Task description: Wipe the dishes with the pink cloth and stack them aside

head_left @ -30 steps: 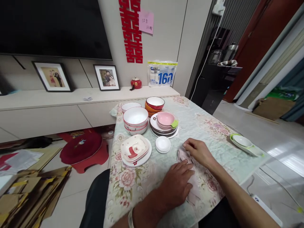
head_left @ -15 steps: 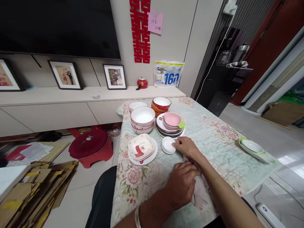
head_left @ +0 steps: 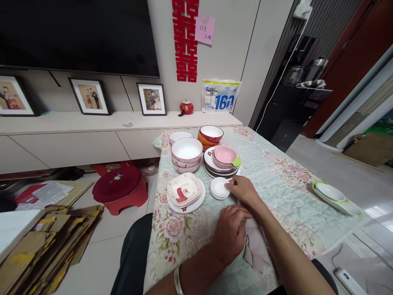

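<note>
Bearing stacked dishes (head_left: 219, 187), floral tablecloth (head_left: 196, 230) lies near cabinet (head_left: 61, 146).

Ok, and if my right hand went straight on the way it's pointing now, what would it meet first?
Most likely the stack of small white dishes: your right hand has its fingertips at the right edge, though whether they touch is hard to tell.
</note>
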Demonstrator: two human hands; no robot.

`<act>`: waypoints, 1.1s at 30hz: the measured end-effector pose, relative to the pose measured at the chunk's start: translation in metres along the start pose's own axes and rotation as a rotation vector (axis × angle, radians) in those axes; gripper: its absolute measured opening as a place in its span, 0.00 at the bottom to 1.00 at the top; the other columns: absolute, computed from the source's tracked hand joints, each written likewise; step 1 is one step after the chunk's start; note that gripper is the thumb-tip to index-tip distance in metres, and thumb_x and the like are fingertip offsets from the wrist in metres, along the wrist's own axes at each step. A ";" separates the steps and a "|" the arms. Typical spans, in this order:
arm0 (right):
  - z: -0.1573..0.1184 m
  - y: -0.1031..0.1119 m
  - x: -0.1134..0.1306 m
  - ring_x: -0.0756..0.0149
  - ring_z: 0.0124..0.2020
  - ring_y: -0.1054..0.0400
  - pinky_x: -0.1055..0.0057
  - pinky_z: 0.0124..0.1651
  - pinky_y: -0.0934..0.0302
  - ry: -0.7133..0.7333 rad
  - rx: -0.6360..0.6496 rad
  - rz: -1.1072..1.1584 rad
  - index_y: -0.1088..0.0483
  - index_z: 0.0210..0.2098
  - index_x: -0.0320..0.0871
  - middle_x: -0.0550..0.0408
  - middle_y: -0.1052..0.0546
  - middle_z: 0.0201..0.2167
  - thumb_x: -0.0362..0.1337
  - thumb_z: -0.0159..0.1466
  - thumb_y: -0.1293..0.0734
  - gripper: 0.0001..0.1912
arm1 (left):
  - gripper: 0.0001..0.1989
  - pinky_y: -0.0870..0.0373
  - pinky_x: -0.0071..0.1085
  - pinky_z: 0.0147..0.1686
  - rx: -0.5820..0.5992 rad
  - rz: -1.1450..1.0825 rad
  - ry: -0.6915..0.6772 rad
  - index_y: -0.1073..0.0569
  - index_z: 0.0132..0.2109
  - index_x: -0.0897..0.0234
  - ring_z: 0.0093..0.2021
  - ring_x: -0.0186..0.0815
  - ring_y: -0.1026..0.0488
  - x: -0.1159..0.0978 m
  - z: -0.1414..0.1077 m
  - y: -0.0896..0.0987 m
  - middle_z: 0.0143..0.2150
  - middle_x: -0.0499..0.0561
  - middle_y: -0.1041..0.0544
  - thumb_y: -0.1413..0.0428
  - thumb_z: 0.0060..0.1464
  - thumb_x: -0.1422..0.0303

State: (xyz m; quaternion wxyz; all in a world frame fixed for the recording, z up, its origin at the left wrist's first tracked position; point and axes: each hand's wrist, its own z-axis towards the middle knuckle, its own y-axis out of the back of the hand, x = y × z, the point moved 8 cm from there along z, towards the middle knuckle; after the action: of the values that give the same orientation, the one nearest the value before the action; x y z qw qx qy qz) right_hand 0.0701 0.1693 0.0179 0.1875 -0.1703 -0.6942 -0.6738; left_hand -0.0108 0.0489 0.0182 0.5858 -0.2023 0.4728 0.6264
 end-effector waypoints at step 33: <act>-0.063 0.029 -0.065 0.59 0.37 0.27 0.67 0.41 0.36 0.108 0.069 0.350 0.23 0.38 0.45 0.54 0.19 0.35 0.41 0.59 0.33 0.10 | 0.19 0.23 0.44 0.41 -0.346 -1.364 0.923 0.27 0.53 0.66 0.44 0.44 0.25 0.041 -0.013 -0.005 0.49 0.57 0.23 0.42 0.55 0.66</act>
State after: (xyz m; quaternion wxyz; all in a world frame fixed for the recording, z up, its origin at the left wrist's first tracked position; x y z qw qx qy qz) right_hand 0.1429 0.1080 0.0130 0.3448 -0.2456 -0.6654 -0.6149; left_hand -0.0198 0.0601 -0.0226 0.5444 -0.7666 0.3363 0.0532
